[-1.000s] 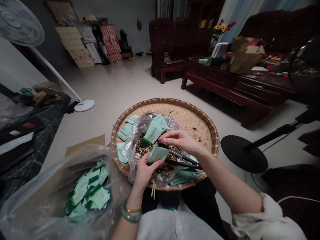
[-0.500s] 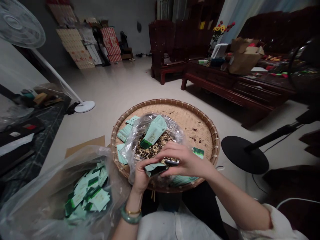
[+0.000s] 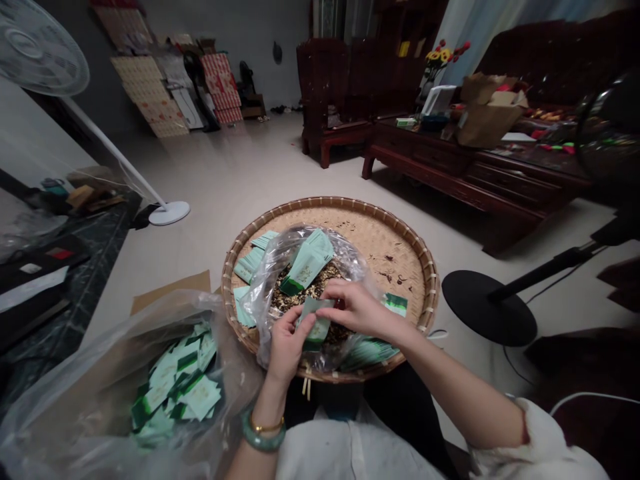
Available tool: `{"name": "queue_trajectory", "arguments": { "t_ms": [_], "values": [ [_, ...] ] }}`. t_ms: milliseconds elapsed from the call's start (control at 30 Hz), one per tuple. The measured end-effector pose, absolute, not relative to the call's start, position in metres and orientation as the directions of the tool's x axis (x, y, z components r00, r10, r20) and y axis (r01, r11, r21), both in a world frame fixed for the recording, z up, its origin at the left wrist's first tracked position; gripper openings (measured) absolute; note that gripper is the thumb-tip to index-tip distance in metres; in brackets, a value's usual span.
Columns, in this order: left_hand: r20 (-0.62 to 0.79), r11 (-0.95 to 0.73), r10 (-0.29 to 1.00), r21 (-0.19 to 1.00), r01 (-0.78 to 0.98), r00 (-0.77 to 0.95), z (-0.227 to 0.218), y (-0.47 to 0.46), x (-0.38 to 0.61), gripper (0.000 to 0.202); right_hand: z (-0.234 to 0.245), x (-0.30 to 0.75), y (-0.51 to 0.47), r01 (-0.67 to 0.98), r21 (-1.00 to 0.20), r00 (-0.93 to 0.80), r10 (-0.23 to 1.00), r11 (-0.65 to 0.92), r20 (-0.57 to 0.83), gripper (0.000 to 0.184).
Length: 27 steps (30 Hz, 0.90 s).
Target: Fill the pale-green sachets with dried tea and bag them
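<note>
Sack of crinkled clear plastic (image 3: 100, 373) at left, heaped with flat glossy green packets (image 3: 175, 390). Round woven bamboo tray (image 3: 430, 267) at centre, bearing a clear bag of dark dried bits (image 3: 295, 297). Over that bag, small pale green paper sachet (image 3: 316, 325), pinched between left hand (image 3: 285, 347) and right hand (image 3: 356, 310), fingertips closed on its edges, wrists low.

Head camera looks forward and down, close over the woven tray (image 3: 327, 200).

One small pale-green paper sachet (image 3: 316, 319), held up
It stands nearly upright between my fingers (image 3: 296, 321), dark green end down, over the clear plastic bag (image 3: 265, 287).
</note>
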<state>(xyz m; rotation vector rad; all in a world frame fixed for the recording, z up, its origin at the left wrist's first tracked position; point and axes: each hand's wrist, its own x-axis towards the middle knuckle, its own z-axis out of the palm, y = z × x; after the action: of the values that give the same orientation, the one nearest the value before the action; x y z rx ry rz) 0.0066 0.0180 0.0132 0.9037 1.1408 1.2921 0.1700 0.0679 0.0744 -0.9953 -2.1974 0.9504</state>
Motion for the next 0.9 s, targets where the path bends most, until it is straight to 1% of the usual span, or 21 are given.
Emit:
{"name": "queue_trajectory", "arguments": {
  "t_ms": [133, 233, 300, 367, 467, 533, 567, 667, 733, 833, 900],
  "values": [
    [-0.164, 0.116, 0.975, 0.953, -0.280, -0.151, 0.014, 0.020, 0.010, 0.034, 0.064, 0.169, 0.072, 0.386, -0.852, -0.564, 0.821, 0.354, 0.086, 0.015],
    [-0.184, 0.126, 0.960, 0.957, -0.263, -0.211, 0.012, 0.023, 0.008, 0.031, 0.062, 0.171, 0.075, 0.393, -0.889, -0.554, 0.832, 0.236, -0.024, 0.022],
    [-0.177, 0.125, 0.956, 0.966, -0.225, -0.233, 0.011, 0.024, 0.008, 0.030, 0.062, 0.172, 0.076, 0.404, -0.890, -0.546, 0.836, 0.212, -0.049, 0.027],
    [-0.149, 0.108, 0.960, 0.978, -0.177, -0.238, 0.010, 0.024, 0.010, 0.028, 0.062, 0.170, 0.077, 0.427, -0.861, -0.536, 0.844, 0.276, 0.005, 0.030],
    [-0.114, 0.086, 0.966, 0.988, -0.127, -0.232, 0.011, 0.022, 0.014, 0.026, 0.060, 0.166, 0.078, 0.494, -0.771, -0.526, 0.845, 0.401, 0.102, 0.030],
    [-0.129, 0.099, 0.969, 0.984, -0.147, -0.212, 0.013, 0.021, 0.016, 0.027, 0.057, 0.164, 0.078, 0.523, -0.730, -0.521, 0.843, 0.439, 0.134, 0.031],
    [-0.154, 0.125, 0.973, 0.978, -0.170, -0.173, 0.014, 0.020, 0.017, 0.029, 0.056, 0.163, 0.078, 0.521, -0.723, -0.523, 0.839, 0.453, 0.149, 0.031],
    [-0.270, 0.272, 0.962, 0.940, -0.206, 0.036, 0.018, 0.019, 0.016, 0.042, 0.052, 0.162, 0.080, 0.469, -0.746, -0.525, 0.829, 0.472, 0.193, 0.028],
    [-0.325, 0.343, 0.938, 0.920, -0.192, 0.119, 0.020, 0.018, 0.016, 0.043, 0.049, 0.162, 0.081, 0.428, -0.782, -0.504, 0.838, 0.454, 0.211, 0.029],
    [-0.334, 0.350, 0.936, 0.921, -0.174, 0.112, 0.020, 0.019, 0.015, 0.039, 0.044, 0.162, 0.086, 0.398, -0.818, -0.430, 0.872, 0.416, 0.235, 0.039],
    [-0.331, 0.344, 0.938, 0.924, -0.167, 0.102, 0.018, 0.019, 0.014, 0.037, 0.043, 0.165, 0.089, 0.419, -0.819, -0.343, 0.904, 0.392, 0.257, 0.045]
  ]
}}
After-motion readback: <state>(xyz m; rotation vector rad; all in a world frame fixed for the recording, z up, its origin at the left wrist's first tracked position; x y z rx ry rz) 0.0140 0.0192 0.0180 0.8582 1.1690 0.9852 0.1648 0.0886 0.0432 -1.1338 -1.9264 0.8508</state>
